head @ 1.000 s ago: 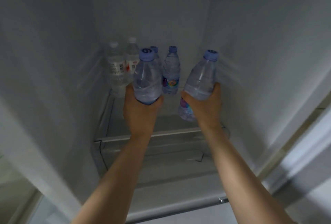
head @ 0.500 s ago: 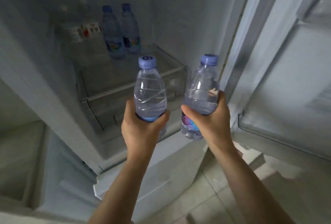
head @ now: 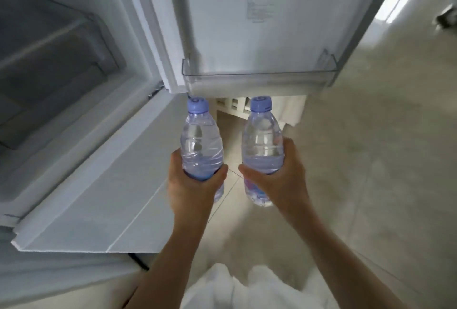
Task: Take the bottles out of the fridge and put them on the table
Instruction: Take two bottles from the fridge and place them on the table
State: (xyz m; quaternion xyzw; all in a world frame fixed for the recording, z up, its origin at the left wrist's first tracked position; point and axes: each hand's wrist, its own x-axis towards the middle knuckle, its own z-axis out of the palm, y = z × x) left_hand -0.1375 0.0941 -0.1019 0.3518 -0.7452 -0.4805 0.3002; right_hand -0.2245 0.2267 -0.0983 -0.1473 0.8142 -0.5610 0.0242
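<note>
In two hands (head: 195, 190) (head: 279, 180), two bottles (head: 200, 148) (head: 263, 143).

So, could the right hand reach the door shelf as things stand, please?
Probably yes: the door shelf hangs just above and nothing lies between, but the right hand is full, shut on a bottle, so it could only set that bottle there.

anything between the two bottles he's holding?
Nothing. In the head view only bare floor shows in the gap between the left bottle and the right bottle.
</note>
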